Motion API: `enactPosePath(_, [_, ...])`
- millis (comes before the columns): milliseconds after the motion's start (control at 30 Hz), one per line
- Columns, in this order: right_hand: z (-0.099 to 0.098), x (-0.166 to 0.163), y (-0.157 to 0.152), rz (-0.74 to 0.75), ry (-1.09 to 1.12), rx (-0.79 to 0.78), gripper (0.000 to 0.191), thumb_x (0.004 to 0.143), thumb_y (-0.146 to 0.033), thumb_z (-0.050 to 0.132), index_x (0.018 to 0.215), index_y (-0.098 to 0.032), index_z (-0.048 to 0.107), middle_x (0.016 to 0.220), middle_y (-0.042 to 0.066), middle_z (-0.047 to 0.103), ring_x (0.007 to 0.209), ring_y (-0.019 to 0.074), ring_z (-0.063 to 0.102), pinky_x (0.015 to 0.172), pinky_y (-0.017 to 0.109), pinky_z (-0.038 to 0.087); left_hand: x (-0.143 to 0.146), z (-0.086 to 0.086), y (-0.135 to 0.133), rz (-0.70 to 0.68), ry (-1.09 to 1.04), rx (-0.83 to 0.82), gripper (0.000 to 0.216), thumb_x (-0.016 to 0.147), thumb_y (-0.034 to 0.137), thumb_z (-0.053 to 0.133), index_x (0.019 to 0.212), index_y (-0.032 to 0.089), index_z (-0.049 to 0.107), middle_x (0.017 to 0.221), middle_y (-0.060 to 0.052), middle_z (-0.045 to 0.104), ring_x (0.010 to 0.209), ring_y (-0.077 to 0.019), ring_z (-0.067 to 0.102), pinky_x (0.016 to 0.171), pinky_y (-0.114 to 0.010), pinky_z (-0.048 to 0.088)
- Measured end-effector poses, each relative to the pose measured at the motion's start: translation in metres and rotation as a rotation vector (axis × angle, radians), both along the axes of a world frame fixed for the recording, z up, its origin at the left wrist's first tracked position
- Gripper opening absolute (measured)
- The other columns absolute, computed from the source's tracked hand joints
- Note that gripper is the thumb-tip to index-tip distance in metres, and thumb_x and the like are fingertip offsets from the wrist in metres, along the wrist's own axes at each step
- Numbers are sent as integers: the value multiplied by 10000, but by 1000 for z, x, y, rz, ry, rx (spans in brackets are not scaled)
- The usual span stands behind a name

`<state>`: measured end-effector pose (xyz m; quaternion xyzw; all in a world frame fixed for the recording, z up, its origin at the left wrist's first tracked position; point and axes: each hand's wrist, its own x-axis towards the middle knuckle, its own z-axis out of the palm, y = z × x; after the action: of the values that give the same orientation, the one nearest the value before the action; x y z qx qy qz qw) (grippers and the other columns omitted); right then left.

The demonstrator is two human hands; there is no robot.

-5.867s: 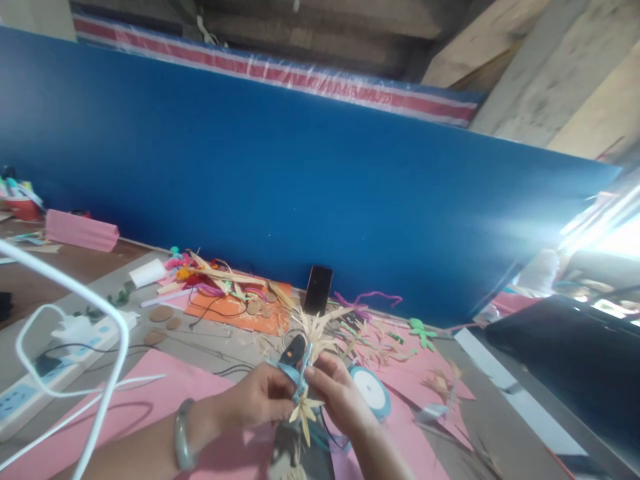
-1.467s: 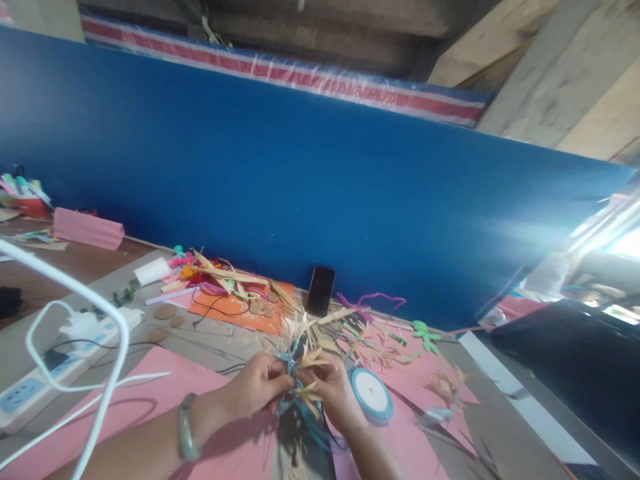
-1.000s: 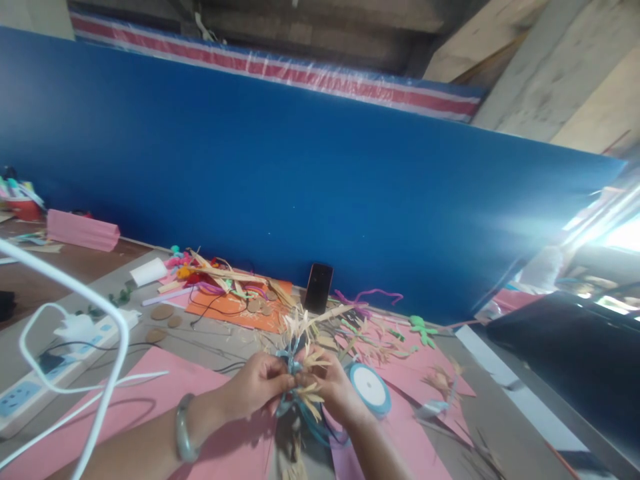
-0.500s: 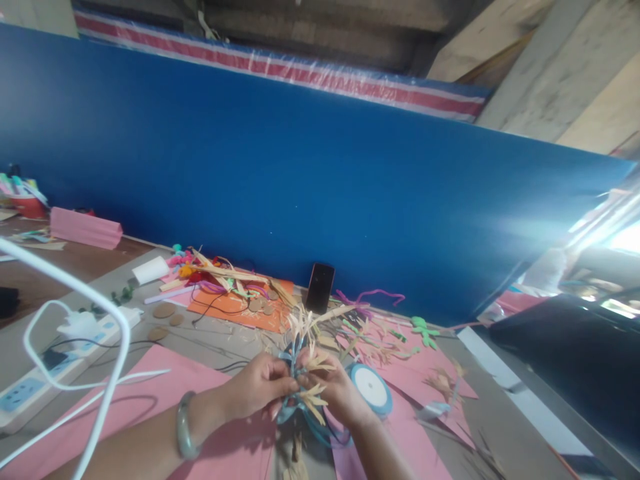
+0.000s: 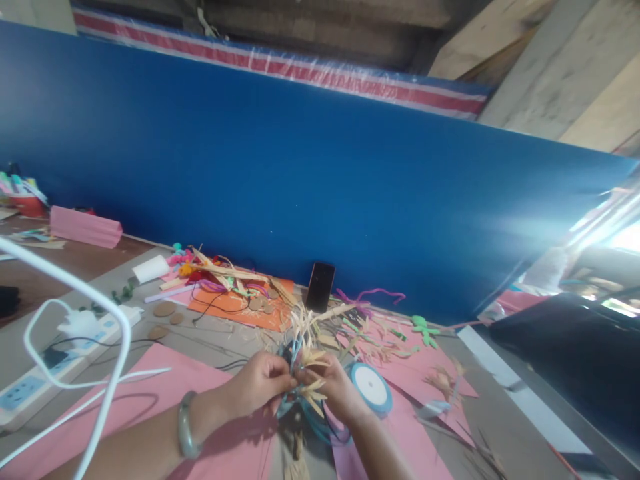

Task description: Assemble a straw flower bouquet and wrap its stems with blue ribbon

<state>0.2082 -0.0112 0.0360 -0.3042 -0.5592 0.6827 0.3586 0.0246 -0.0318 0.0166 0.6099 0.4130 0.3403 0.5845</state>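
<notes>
My left hand (image 5: pixel 257 385) and my right hand (image 5: pixel 336 395) meet low in the middle of the head view. Both pinch a small bundle of dry straw-coloured leaf strips (image 5: pixel 307 347) wound with light blue ribbon (image 5: pixel 293 400). The fingers of each hand are closed on the bundle where the ribbon crosses it. Loose ribbon hangs below the hands in loops. A grey-green bangle (image 5: pixel 184 433) sits on my left wrist. A spool of blue ribbon (image 5: pixel 371 389) lies just right of my right hand on pink paper (image 5: pixel 150 400).
A black phone (image 5: pixel 320 287) leans on the blue board (image 5: pixel 300 180). Orange paper (image 5: pixel 230 310) with straw, pipe cleaners and brown discs lies behind the hands. A white power strip (image 5: pixel 45 373) and white cable (image 5: pixel 100 320) are at the left. A pink paper roll (image 5: pixel 85 228) lies far left.
The hands have stayed together on the bundle, working the ribbon with small finger movements. Since the oldest frame the bundle has been lowered a little. Nothing else moved.
</notes>
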Motion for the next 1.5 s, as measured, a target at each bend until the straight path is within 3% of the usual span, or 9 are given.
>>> enactPosePath(267, [-6,-3,1,-229,1,-3,308,569,-277,904,707,-175,648,575,-48,607,505,103,546,501,202,429,2,8,0,76,21,-28,506,774,630,607,575,173,525,379,38,493,299,-80,432,321,-177,297])
enactPosePath(500, [-9,-2,4,-230,-88,83,242,619,-329,874,644,-152,710,610,-13,618,552,102,527,519,205,396,3,7,1,87,5,-56,508,772,634,613,572,179,507,372,37,495,296,-77,432,319,-178,302])
enactPosePath(767, [-10,-3,0,-207,-47,30,263,631,-320,869,696,-147,681,610,-11,646,529,115,565,526,221,417,4,13,-1,84,-5,-73,512,758,624,637,542,179,502,349,34,486,283,-79,425,306,-181,287])
enactPosePath(967, [-16,-6,-1,-139,83,-63,259,693,-324,822,821,-181,648,643,-2,687,521,155,637,525,258,488,4,5,1,25,-48,-70,541,750,664,616,559,166,530,363,33,501,282,-74,418,307,-179,279])
enactPosePath(1167, [-13,-7,-3,-59,132,-114,278,655,-293,829,789,-182,612,593,-16,661,508,164,642,501,252,486,5,4,0,17,-117,-100,535,728,651,653,546,168,515,365,38,500,290,-65,410,325,-176,267])
enactPosePath(1300, [-10,-7,-5,-102,131,-96,343,602,-295,867,782,-190,594,593,-45,627,498,135,612,499,227,468,6,2,1,3,-151,-109,518,742,637,652,566,164,535,368,34,507,290,-68,408,324,-177,277])
enactPosePath(1500, [-13,-17,-11,-214,81,-63,357,706,-450,797,736,-183,562,552,-43,577,453,112,545,458,218,415,10,-2,-1,30,-101,-73,572,768,684,580,542,162,526,372,28,496,293,-68,413,330,-180,299])
